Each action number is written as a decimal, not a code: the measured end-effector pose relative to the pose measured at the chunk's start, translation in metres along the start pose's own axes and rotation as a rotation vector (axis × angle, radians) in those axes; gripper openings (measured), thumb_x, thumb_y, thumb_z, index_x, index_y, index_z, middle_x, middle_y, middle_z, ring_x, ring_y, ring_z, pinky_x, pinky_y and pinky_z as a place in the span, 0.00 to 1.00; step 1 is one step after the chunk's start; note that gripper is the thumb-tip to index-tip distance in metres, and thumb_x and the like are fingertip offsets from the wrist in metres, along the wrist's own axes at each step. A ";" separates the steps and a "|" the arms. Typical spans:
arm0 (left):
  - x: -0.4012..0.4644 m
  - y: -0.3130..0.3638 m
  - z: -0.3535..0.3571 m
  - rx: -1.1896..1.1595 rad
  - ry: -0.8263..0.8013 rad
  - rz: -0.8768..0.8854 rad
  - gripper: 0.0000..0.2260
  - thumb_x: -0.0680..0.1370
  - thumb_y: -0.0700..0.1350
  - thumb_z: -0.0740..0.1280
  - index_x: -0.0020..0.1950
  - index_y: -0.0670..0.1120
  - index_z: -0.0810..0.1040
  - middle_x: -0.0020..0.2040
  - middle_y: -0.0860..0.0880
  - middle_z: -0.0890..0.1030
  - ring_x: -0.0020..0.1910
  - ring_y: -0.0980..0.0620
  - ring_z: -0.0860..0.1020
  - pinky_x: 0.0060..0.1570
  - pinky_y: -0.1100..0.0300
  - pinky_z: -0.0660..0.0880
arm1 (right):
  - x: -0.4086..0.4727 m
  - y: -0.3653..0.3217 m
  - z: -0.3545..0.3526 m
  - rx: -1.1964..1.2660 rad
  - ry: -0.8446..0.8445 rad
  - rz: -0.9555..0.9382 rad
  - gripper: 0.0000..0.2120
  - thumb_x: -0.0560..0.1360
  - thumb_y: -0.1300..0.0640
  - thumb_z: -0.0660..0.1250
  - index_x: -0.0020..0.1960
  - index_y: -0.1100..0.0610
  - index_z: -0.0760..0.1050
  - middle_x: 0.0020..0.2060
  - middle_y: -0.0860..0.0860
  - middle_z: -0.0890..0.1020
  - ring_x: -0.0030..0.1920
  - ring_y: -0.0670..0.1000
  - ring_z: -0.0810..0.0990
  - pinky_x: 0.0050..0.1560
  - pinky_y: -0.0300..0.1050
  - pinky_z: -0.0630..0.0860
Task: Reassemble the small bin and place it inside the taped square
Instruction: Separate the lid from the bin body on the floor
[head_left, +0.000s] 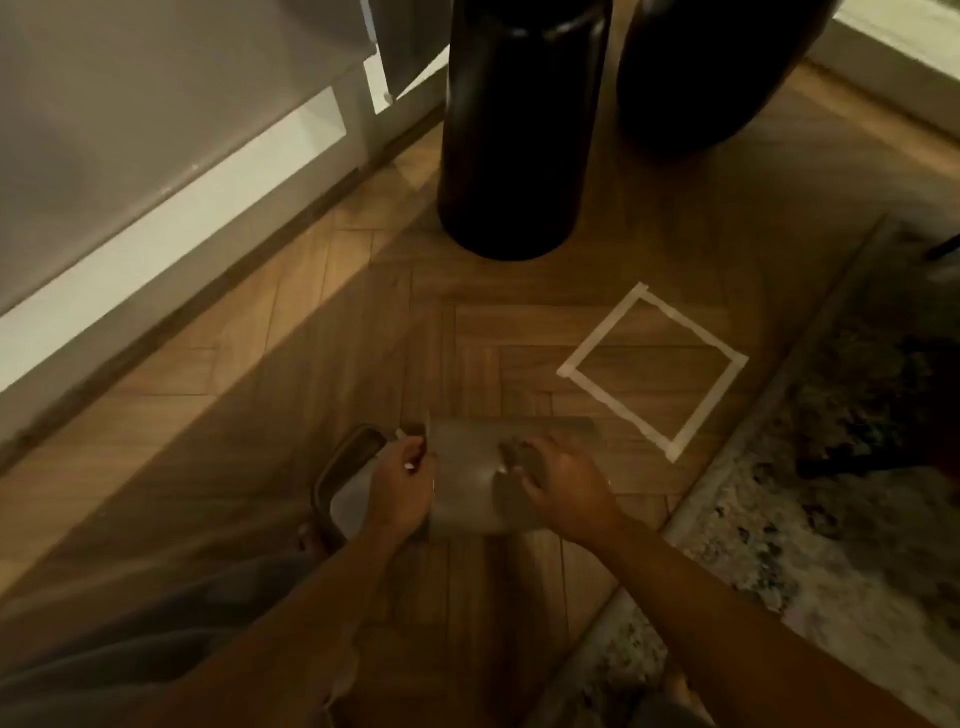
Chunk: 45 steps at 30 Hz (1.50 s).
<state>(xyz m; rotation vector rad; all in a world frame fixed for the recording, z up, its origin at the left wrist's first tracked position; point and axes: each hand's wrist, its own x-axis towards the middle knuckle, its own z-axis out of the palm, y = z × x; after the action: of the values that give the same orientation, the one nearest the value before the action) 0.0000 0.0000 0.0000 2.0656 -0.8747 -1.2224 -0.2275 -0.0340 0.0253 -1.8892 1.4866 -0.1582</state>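
A small grey bin (467, 475) lies on its side on the wooden floor, blurred by motion. My left hand (402, 483) grips its open end, next to a dark rounded rim piece (340, 467) at the bin's left. My right hand (563, 480) rests on the bin's side, fingers curled around a darker patch there. A white taped square (574, 371) marks the floor to the upper right of the bin, with nothing inside it.
A tall black cylinder (519, 130) and a second dark rounded vessel (717, 67) stand beyond the square. A patterned rug (831, 493) runs along the right. A white skirting and wall (156, 208) run along the left. My knees show at the bottom.
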 end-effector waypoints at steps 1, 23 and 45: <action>0.005 -0.004 0.004 -0.011 -0.015 -0.019 0.15 0.83 0.47 0.65 0.68 0.43 0.76 0.63 0.44 0.81 0.61 0.44 0.79 0.65 0.45 0.75 | 0.004 0.002 0.008 -0.008 -0.017 -0.009 0.22 0.82 0.47 0.68 0.74 0.52 0.74 0.67 0.54 0.78 0.65 0.55 0.77 0.60 0.44 0.72; 0.033 -0.041 0.023 -0.687 -0.339 -0.399 0.22 0.80 0.61 0.64 0.67 0.50 0.79 0.60 0.45 0.85 0.58 0.43 0.85 0.52 0.46 0.81 | 0.035 0.005 0.064 -0.229 -0.024 -0.012 0.32 0.85 0.38 0.47 0.84 0.52 0.60 0.84 0.55 0.59 0.84 0.60 0.51 0.82 0.64 0.46; -0.027 0.089 0.073 -0.489 -0.797 -0.332 0.37 0.79 0.71 0.46 0.70 0.47 0.77 0.65 0.43 0.82 0.68 0.41 0.76 0.71 0.43 0.66 | -0.057 0.009 -0.022 0.077 0.207 0.094 0.33 0.82 0.36 0.61 0.81 0.54 0.67 0.81 0.55 0.66 0.80 0.54 0.64 0.77 0.48 0.62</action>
<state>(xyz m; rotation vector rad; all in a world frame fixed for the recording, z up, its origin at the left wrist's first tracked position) -0.0967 -0.0452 0.0504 1.3426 -0.4614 -2.2515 -0.2650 0.0054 0.0546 -1.7806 1.6782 -0.3717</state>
